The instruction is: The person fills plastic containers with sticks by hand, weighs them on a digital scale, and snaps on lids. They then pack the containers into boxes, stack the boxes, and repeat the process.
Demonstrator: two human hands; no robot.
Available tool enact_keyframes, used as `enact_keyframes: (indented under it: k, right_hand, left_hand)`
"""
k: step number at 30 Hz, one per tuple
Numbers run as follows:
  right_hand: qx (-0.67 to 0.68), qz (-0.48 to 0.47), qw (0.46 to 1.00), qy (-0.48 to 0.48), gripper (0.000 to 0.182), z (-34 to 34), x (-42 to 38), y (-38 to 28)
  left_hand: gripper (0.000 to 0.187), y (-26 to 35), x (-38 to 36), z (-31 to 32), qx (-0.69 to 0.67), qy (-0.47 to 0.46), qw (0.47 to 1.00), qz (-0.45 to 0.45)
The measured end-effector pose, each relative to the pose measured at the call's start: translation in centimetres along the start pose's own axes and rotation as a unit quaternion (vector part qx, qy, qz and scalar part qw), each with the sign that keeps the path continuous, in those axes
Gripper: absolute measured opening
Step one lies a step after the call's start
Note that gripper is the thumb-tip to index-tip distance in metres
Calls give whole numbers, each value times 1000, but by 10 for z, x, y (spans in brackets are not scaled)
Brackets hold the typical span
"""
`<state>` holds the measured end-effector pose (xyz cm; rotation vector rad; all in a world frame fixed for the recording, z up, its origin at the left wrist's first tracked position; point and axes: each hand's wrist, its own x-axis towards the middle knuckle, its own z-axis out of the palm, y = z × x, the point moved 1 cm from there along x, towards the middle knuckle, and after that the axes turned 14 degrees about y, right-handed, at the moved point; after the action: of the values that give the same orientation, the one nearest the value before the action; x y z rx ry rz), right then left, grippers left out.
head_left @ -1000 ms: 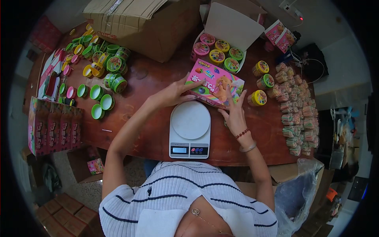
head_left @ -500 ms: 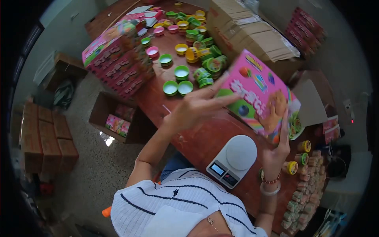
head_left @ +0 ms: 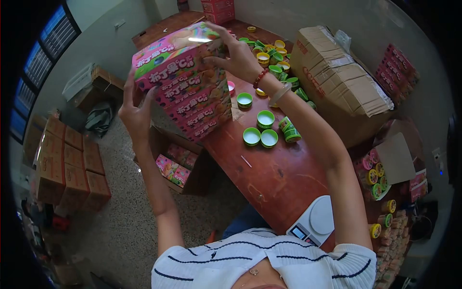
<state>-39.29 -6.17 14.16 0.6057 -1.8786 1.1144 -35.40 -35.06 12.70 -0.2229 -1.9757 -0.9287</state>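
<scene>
A tall stack of pink printed boxes (head_left: 192, 91) stands at the table's left edge. My left hand (head_left: 137, 103) grips the front left side of the top box (head_left: 168, 50), with the thumb against its side. My right hand (head_left: 236, 55) holds the same box at its far right corner, fingers over the top. Both hands are closed round the box, which lies on top of the stack. To the right of the stack, green cups (head_left: 265, 119) with white insides stand on the red-brown table (head_left: 269, 178).
A white scale (head_left: 315, 221) sits near the table's front edge. A big cardboard box (head_left: 337, 77) stands at the back right. An open carton (head_left: 192, 185) with pink packs is on the floor. Brown cartons (head_left: 72, 164) are stacked at the left. Wrapped rolls (head_left: 392, 241) lie at the right.
Both hands have carried the pink box from above the scale leftward onto the stack. The view has shifted left, and the right arm now reaches across the table.
</scene>
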Motion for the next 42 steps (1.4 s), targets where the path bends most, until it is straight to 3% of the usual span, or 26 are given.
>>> enact_keyframes:
  k: [2,5,6,7,9,12,15,16,17,18,21,22,23,24,25,26,27,28,29,30,32,34,35,36,38,42]
  right_hand:
    - [41,45,995,75,85,16,-7,9]
    - [-37,26,998,48,70,31,-19,25]
    - [-55,-81,983,154,51,48,-22,38]
    - [-57,-81,983,155,51,44,-20,35]
    - [-19,199,980,-14,68,31,-20,22]
    - [-29,170,985,-20,58,28,-18,20]
    - [-55,111,992,8,47,14,-39,24]
    - [-98,-30,990,98,57,7,-61,35]
    - [-122,50,991,27,63,-39,-82,-7]
    - [-194,-59,979,35,63,-80,-110,-30]
    - [-265,152,947,102,49,-214,-203,-96]
    - [-361,231,887,174,45,-252,-231,-117]
    - [-443,302,810,239,42,-288,-260,-135]
    - [-528,260,759,280,41,-328,-303,-134]
    - [-621,244,685,292,49,-365,-342,-132]
    - [-656,279,631,306,55,-397,-377,-126]
    - [-686,313,574,321,62,-426,-409,-119]
    - [-681,360,548,325,66,-456,-443,-107]
    - [-674,406,521,331,70,-477,-465,-95]
    - [-624,464,523,350,71,-486,-470,-90]
    - [-529,541,524,391,65,-495,-472,-84]
    - [-520,529,575,345,61,-496,-479,-77]
    - [-545,511,561,357,61,-488,-474,-78]
    - [-543,513,559,360,61,-480,-475,-84]
    - [-507,510,608,336,63,-457,-454,-112]
    - [-497,578,592,262,69,-421,-456,-124]
  left_hand:
    - [78,-16,-9,16,-253,52,964,-64]
    - [71,-47,-29,39,-244,23,966,-83]
    - [69,-54,-33,48,-242,6,966,-88]
    - [67,-59,-36,56,-241,-13,966,-93]
    - [65,-59,-39,62,-241,-36,964,-103]
    - [64,-58,-36,48,-221,-50,969,-95]
    - [60,-51,-51,21,-34,94,994,39]
    - [59,-32,-58,31,-2,135,987,90]
    - [58,-4,-71,28,-82,135,985,62]
    - [56,21,-87,23,-156,132,979,25]
    - [46,112,-147,58,-406,-148,895,-112]
    - [41,134,-173,86,-420,-244,866,-123]
    - [38,169,-193,107,-424,-328,843,-58]
    - [35,206,-212,128,-420,-403,813,9]
    - [34,238,-236,152,-445,-478,757,-11]
    - [35,267,-267,187,-504,-519,690,-21]
    - [38,300,-289,214,-497,-540,679,24]
    - [44,327,-322,252,-502,-493,704,97]
    - [47,355,-354,286,-483,-481,724,107]
    - [51,384,-377,312,-464,-468,743,117]
    - [42,428,-404,339,-350,-533,766,80]
    - [34,433,-423,363,-366,-521,761,124]
    - [28,435,-422,364,-378,-510,755,166]
    - [28,428,-423,363,-377,-512,753,170]
    - [19,405,-402,325,-372,-527,743,178]
    - [17,370,-379,282,-354,-531,746,191]
